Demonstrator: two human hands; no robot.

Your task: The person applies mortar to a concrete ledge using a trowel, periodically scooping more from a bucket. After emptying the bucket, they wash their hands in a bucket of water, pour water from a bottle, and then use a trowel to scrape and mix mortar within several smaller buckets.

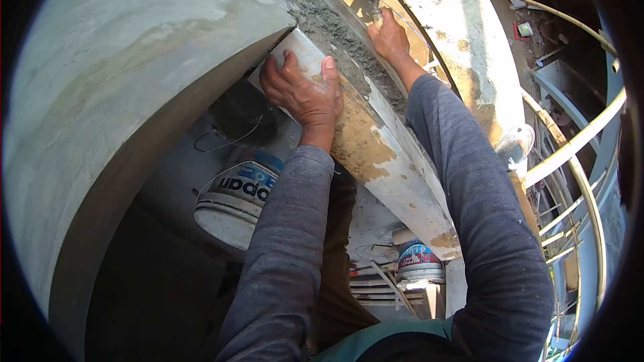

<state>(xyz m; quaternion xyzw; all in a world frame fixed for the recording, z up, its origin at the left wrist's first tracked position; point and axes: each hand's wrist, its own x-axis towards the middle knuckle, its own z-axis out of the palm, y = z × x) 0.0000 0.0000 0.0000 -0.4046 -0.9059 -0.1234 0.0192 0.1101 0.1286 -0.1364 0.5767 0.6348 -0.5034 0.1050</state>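
My left hand [303, 90] is closed over the upper end of a long, pale board [396, 194] smeared with plaster. Its thumb presses on the board's right side and its fingers curl over the left. The board slopes down toward my body. Beyond it, my right hand [391, 39] reaches over a ledge covered with rough wet mortar [329, 23]. Its fingers are closed round a small piece that I cannot make out, possibly a handle. A smooth grey curved wall [154, 47] rises beside my left hand.
Below are a white paint bucket [231, 198], a dark bucket [245, 114] and a smaller labelled bucket [420, 261] by wooden strips [386, 291]. A clear cup [516, 141] stands on the right-hand curved ledge [469, 40]. Bamboo poles [577, 137] cross outside at right, above a drop.
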